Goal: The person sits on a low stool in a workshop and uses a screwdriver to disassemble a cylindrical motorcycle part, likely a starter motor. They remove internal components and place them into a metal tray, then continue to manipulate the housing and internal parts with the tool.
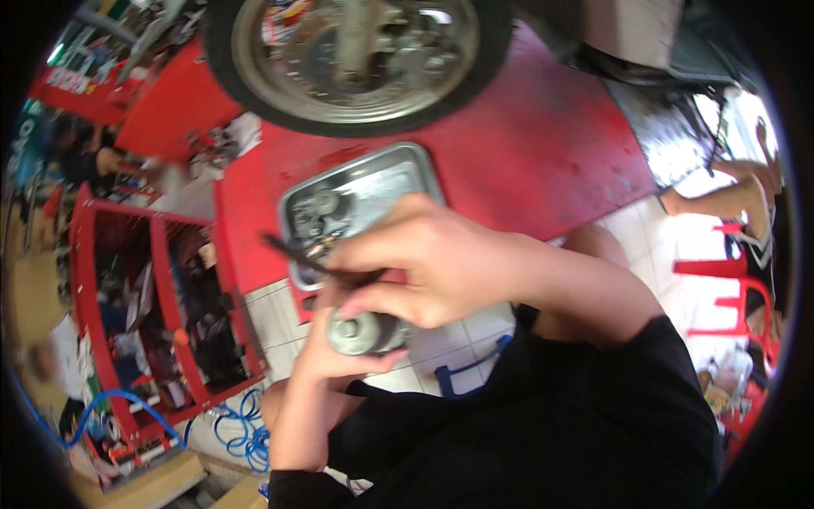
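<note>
My left hand (326, 360) cups a small round grey metal part (363, 332) from below, near the picture's middle. My right hand (432, 263) sits just above it and pinches a thin dark tool (301, 259) that points up to the left, its tip over the metal tray (398, 165). The tray is rectangular and silver and lies on a red platform (543, 144), with several small metal parts inside it.
A scooter wheel (356, 59) stands on the red platform at the top. A red tool cart (157, 305) with cluttered shelves is at the left, a coiled blue hose (242, 428) beneath it. Another person's leg (721, 199) and a red stool (729, 280) are at the right.
</note>
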`<state>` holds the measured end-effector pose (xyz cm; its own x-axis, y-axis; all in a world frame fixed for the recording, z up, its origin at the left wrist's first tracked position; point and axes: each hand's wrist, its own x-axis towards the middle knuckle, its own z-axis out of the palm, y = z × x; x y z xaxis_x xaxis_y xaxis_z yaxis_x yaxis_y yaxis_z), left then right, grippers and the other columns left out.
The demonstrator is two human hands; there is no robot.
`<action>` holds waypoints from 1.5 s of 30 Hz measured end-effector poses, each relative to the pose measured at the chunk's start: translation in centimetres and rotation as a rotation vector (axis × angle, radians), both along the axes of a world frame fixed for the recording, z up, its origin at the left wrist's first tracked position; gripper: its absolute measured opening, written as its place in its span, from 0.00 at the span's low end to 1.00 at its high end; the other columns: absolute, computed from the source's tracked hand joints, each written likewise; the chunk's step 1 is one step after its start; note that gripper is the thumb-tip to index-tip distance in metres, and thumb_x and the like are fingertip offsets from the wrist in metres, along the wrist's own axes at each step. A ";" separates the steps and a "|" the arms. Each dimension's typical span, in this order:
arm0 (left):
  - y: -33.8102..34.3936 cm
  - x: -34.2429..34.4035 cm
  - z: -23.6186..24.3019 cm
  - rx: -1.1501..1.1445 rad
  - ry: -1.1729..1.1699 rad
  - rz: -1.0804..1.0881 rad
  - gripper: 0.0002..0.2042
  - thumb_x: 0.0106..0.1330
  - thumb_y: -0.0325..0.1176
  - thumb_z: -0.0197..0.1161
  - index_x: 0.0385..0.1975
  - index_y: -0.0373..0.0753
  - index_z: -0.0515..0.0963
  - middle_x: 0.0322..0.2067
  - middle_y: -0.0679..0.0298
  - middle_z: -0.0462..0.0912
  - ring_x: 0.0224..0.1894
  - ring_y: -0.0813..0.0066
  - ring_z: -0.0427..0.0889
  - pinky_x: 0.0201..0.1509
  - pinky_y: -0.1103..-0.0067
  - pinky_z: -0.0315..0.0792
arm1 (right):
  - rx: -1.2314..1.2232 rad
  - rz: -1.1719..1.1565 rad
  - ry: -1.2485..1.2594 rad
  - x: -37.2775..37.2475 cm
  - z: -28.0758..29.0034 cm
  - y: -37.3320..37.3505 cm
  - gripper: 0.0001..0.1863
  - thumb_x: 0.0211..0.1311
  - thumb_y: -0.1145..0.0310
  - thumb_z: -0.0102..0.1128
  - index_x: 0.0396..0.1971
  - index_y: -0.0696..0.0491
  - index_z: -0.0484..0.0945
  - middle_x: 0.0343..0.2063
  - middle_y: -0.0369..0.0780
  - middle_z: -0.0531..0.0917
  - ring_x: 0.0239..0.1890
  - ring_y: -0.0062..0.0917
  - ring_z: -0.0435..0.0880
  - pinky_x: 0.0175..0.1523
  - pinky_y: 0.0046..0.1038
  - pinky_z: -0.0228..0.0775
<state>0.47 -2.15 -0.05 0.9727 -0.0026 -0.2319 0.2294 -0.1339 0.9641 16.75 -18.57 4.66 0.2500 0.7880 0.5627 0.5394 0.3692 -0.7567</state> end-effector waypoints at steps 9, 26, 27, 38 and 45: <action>0.8 0.1 -1.1 0.177 -0.324 -0.166 0.52 0.39 0.33 0.79 0.69 0.38 0.56 0.57 0.51 0.76 0.61 0.55 0.77 0.65 0.66 0.69 | -0.146 -0.011 0.218 -2.0 1.2 0.1 0.07 0.54 0.79 0.65 0.34 0.62 0.84 0.27 0.42 0.89 0.30 0.30 0.90 0.38 0.25 0.80; 0.2 0.1 -1.7 0.131 -0.439 -0.131 0.47 0.36 0.33 0.78 0.62 0.37 0.61 0.47 0.51 0.79 0.50 0.51 0.81 0.55 0.65 0.73 | -0.197 0.011 0.160 -1.5 1.1 -0.1 0.03 0.50 0.83 0.69 0.26 0.61 0.84 0.26 0.43 0.90 0.30 0.29 0.92 0.37 0.23 0.82; 0.3 0.1 -1.6 0.123 -0.415 -0.142 0.47 0.37 0.32 0.79 0.63 0.37 0.61 0.49 0.53 0.78 0.52 0.53 0.81 0.57 0.65 0.73 | -0.191 0.006 0.154 -1.5 1.0 -0.2 0.04 0.49 0.83 0.70 0.26 0.61 0.85 0.26 0.43 0.90 0.29 0.28 0.92 0.36 0.23 0.82; 0.3 0.2 -1.2 0.104 -0.372 -0.156 0.47 0.38 0.31 0.79 0.64 0.36 0.63 0.50 0.56 0.79 0.53 0.56 0.82 0.58 0.66 0.74 | -0.126 -0.087 0.104 -1.9 1.2 -0.2 0.04 0.46 0.81 0.72 0.23 0.59 0.86 0.23 0.41 0.89 0.26 0.26 0.91 0.33 0.21 0.80; 0.3 0.2 -1.3 0.122 -0.386 -0.143 0.47 0.38 0.31 0.80 0.64 0.37 0.64 0.51 0.56 0.79 0.54 0.58 0.81 0.59 0.67 0.73 | -0.137 -0.110 0.091 -2.1 1.4 -0.2 0.04 0.45 0.81 0.73 0.23 0.59 0.86 0.22 0.40 0.89 0.26 0.26 0.91 0.32 0.20 0.79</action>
<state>0.66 -1.83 -1.35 0.9800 -0.1389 0.1425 -0.1746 -0.2567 0.9506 14.65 -18.74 6.01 0.3835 0.8207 0.4235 0.4979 0.2024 -0.8433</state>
